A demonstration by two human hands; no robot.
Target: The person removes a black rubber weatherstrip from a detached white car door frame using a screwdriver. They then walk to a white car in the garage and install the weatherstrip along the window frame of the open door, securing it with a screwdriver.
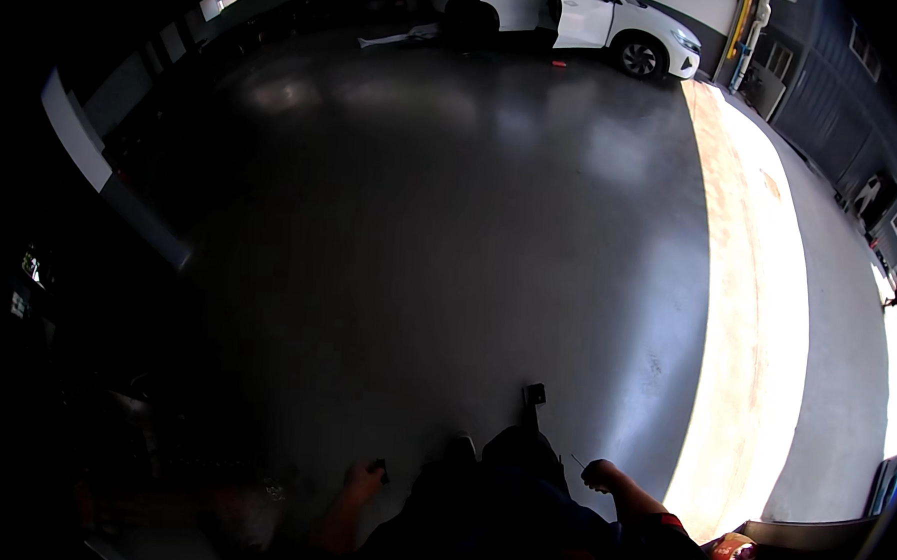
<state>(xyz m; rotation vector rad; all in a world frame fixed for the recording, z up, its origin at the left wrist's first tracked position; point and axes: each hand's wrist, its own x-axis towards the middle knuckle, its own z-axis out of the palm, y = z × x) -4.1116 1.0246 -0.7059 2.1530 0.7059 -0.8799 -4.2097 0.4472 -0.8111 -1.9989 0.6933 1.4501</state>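
The left hand (363,481) has its grip closed on a small dark object (380,469), the right hand (600,475) on a thin rod (577,461), both above the grey floor (450,250). Carrying appears in hand; the next move calls for steady control of the rod.

Glossy dark-grey floor (440,250); on its far side, a white open-doored car (584,24), a small red object (559,64) near it.

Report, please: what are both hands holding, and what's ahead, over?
Left hand: small dark object. Right hand: thin rod. White car ahead, across grey floor.
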